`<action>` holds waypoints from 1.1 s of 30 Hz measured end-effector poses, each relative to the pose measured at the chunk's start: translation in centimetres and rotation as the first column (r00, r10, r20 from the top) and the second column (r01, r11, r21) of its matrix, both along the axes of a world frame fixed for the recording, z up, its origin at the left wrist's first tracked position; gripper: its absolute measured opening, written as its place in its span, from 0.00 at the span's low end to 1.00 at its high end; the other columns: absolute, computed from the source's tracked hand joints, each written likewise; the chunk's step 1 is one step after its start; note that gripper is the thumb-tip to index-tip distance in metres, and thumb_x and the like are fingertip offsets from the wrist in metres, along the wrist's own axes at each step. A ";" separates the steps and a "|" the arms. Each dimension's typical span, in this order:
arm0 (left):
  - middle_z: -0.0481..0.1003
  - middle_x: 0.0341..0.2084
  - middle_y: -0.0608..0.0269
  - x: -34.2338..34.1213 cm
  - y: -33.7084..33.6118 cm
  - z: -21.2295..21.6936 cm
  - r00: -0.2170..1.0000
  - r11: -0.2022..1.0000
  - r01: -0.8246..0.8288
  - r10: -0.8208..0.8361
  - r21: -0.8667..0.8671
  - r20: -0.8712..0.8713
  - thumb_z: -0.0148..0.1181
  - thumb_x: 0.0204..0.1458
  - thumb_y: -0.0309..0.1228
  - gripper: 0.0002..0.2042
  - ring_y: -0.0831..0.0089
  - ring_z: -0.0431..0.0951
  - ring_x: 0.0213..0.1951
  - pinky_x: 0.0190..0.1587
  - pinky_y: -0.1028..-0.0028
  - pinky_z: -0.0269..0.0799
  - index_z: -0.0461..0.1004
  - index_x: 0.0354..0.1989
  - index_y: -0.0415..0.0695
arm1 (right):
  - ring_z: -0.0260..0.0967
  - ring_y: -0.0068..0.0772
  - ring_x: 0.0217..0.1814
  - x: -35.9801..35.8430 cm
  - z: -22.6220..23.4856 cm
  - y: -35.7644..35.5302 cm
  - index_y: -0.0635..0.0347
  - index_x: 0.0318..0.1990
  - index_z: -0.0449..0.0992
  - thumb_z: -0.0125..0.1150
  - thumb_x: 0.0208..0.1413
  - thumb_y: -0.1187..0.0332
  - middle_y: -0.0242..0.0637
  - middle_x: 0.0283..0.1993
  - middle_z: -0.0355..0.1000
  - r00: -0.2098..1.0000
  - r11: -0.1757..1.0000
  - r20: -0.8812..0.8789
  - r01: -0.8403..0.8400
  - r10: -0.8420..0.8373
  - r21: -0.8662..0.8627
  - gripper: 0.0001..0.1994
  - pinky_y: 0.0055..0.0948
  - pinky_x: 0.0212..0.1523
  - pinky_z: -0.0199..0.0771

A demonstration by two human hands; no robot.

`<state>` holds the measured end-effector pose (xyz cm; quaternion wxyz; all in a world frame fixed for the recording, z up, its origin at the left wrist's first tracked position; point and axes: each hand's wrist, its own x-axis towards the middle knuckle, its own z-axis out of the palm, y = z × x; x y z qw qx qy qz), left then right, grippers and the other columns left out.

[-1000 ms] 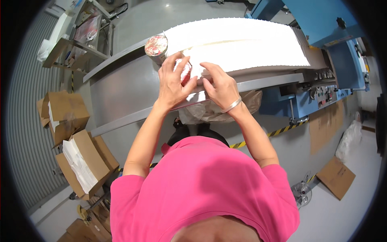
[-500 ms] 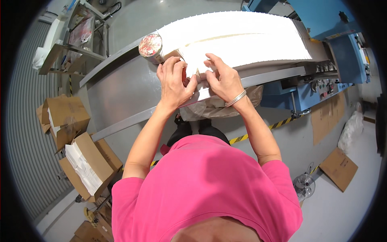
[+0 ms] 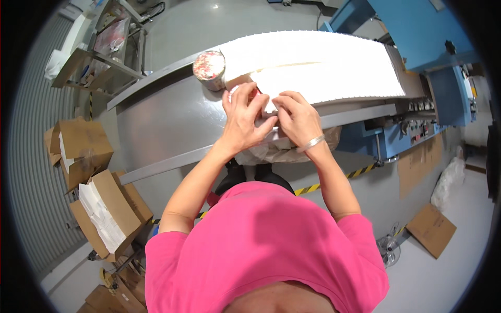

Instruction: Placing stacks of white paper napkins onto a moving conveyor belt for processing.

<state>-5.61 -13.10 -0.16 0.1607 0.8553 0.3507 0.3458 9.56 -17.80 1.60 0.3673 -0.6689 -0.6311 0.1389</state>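
Both hands work close together at the near edge of a long row of tightly packed white sheets or pieces (image 3: 334, 78), which is too bright to make out in detail. My left hand (image 3: 242, 117) is curled over a small red-and-white item (image 3: 254, 94) that its fingers mostly cover. My right hand (image 3: 300, 119), with a silver bangle at the wrist, has thumb and fingertips pressed together just to the right; what lies between them is hidden. Beyond my left hand, at the row's left end, stands a round can-like cylinder (image 3: 209, 67) with a red-and-white mottled top.
The row lies on a metal table (image 3: 162, 112) with raised rails. Blue machinery (image 3: 443, 78) stands at the right end. Open cardboard boxes (image 3: 112, 214) with white contents sit at lower left, a metal rack (image 3: 112, 44) at upper left. Brown wrapping (image 3: 282, 151) hangs below the near rail.
The fingers of my right hand were spread apart and have come together in a pinch. My left hand stays curled over the red-and-white item. The whole view has shifted slightly.
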 end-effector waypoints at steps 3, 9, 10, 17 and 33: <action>0.63 0.48 0.48 -1.9 1.8 -0.7 0.981 0.992 -0.118 0.123 -0.045 0.150 0.57 0.41 0.32 0.16 0.54 0.60 0.53 0.55 0.55 0.48 0.69 0.40 0.41 | 0.70 0.44 0.34 0.5 1.5 0.6 0.57 0.36 0.74 0.54 0.47 0.70 0.41 0.39 0.69 0.996 0.996 -0.009 0.084 -0.084 -0.011 0.08 0.37 0.34 0.70; 0.50 0.59 0.44 -8.2 10.8 -0.3 0.942 0.949 -0.243 0.182 -0.199 -0.281 0.52 0.35 0.28 0.36 0.50 0.46 0.62 0.61 0.53 0.43 0.51 0.59 0.41 | 0.60 0.49 0.53 -4.6 1.3 8.8 0.58 0.37 0.74 0.58 0.45 0.66 0.47 0.48 0.66 0.971 0.937 0.185 -0.202 0.152 0.286 0.11 0.40 0.52 0.60; 0.49 0.60 0.44 -8.4 12.0 -0.1 0.941 0.940 -0.172 0.069 -0.295 -0.331 0.58 0.33 0.33 0.42 0.50 0.47 0.62 0.61 0.56 0.44 0.48 0.61 0.41 | 0.57 0.51 0.55 -5.8 0.3 10.5 0.58 0.35 0.74 0.58 0.45 0.64 0.48 0.49 0.65 0.955 0.927 0.250 -0.231 0.158 0.296 0.11 0.41 0.53 0.59; 0.61 0.42 0.46 -10.3 11.6 1.7 0.925 0.923 -0.010 -0.137 -0.384 -0.355 0.67 0.24 0.40 0.45 0.53 0.63 0.48 0.51 0.65 0.63 0.56 0.56 0.37 | 0.56 0.50 0.56 -6.8 -1.3 12.7 0.63 0.34 0.74 0.58 0.38 0.70 0.51 0.52 0.61 0.909 0.983 0.378 -0.180 0.176 -0.026 0.12 0.41 0.50 0.62; 0.56 0.58 0.51 -2.8 13.8 -1.8 0.919 0.193 0.170 0.323 -0.966 0.226 0.46 0.53 0.53 0.36 0.62 0.59 0.58 0.59 0.65 0.53 0.49 0.61 0.35 | 0.66 0.46 0.46 4.7 0.4 10.8 0.62 0.39 0.74 0.59 0.43 0.65 0.49 0.42 0.70 0.984 0.974 0.167 0.031 -0.070 0.224 0.14 0.35 0.49 0.65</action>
